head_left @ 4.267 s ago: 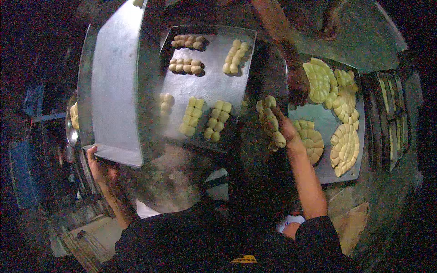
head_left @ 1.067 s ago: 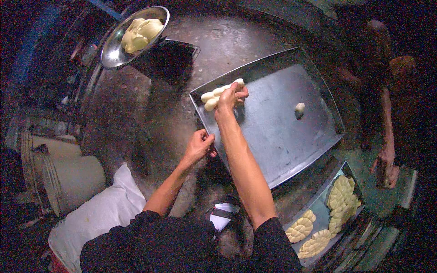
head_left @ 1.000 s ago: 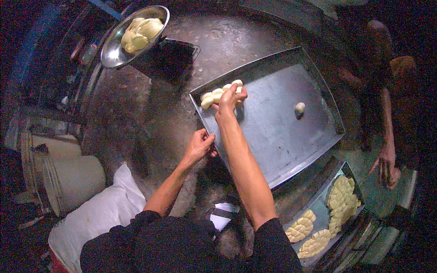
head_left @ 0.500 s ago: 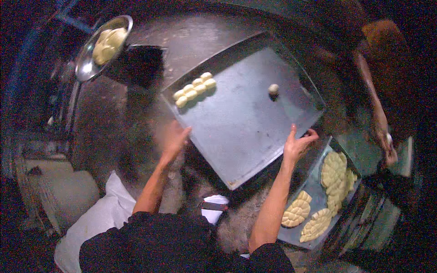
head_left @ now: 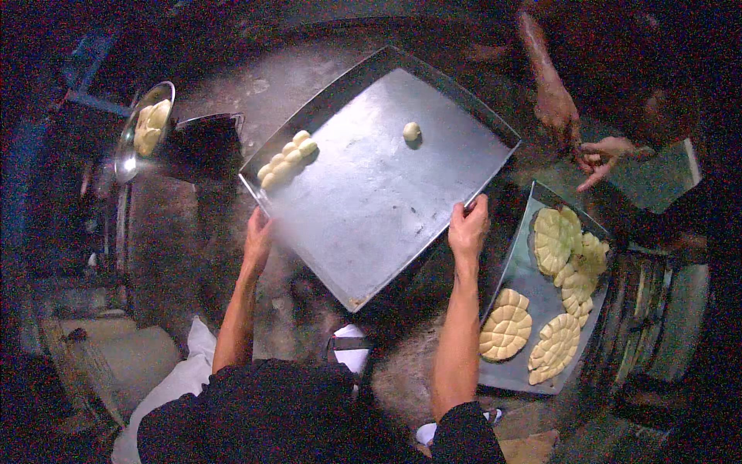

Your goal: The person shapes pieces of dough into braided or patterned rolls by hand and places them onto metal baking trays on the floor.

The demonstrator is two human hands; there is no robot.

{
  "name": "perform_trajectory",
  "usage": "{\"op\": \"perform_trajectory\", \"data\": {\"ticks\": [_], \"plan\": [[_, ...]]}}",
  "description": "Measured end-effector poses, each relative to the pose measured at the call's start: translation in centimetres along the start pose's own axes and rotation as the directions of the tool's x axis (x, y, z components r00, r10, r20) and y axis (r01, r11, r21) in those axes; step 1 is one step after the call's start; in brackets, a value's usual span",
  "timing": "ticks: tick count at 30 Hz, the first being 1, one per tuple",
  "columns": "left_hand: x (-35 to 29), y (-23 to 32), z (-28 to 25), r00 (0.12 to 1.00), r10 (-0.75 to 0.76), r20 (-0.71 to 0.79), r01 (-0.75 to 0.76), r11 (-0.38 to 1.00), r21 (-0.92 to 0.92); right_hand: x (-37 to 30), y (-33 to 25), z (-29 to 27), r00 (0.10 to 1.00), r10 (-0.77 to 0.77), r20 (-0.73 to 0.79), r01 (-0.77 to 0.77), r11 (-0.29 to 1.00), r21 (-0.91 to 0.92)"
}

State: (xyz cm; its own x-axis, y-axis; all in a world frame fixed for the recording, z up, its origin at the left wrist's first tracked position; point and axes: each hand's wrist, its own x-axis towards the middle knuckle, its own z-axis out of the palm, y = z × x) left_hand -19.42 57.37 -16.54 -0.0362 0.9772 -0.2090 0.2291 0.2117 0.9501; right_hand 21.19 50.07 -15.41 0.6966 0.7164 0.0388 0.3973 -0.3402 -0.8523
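Note:
A large square metal tray (head_left: 363,213) with raised sides lies turned cornerwise in front of me. My left hand (head_left: 258,238) is closed on its left edge, and my right hand (head_left: 468,230) grips its right edge, the fingers wrapped over the rim. Against the tray's left wall sits a double row of pale dough balls (head_left: 284,161) pressed together. A single dough ball (head_left: 412,131) rests apart from them, toward the far right. The rest of the tray's bottom shows bare metal with a few dark marks.
To my right, a second tray (head_left: 502,379) holds several scored, flattened dough pieces (head_left: 553,348). Another person's hands (head_left: 558,112) are beyond it. At far left stands a shiny metal bowl (head_left: 126,164) with dough inside. White cloth (head_left: 174,398) lies at lower left.
Both hands have closed on the tray's edges; the right hand's fingers were apart before. The tray has shifted left in view. The other person's hands have come together.

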Motion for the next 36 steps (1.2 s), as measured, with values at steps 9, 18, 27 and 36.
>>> {"op": "perform_trajectory", "data": {"ticks": [9, 18, 27, 36], "plan": [[2.3, 9.2, 2.8, 0.780, 0.620, 0.079, -0.336, 0.311, 0.889, -1.0, 2.5, -2.3, 0.984, 0.103, 0.142, -0.123, 0.982, 0.141], [17.8, 3.7, 5.2, 0.684, 0.469, 0.559, -0.685, 0.150, 0.713, -4.7, 5.2, -16.3, 0.951, 0.005, 0.308, -0.011, 1.000, 0.017], [14.0, 5.5, 6.6, 0.763, 0.477, 0.435, -0.531, 0.080, 0.844, -6.5, 13.7, -29.9, 0.977, 0.158, 0.145, -0.107, 0.946, -0.307], [1.2, 12.7, 15.7, 0.502, 0.700, 0.508, -0.849, 0.287, 0.444, -5.9, 15.3, -22.4, 0.918, 0.100, 0.385, 0.139, 0.825, -0.547]]}}
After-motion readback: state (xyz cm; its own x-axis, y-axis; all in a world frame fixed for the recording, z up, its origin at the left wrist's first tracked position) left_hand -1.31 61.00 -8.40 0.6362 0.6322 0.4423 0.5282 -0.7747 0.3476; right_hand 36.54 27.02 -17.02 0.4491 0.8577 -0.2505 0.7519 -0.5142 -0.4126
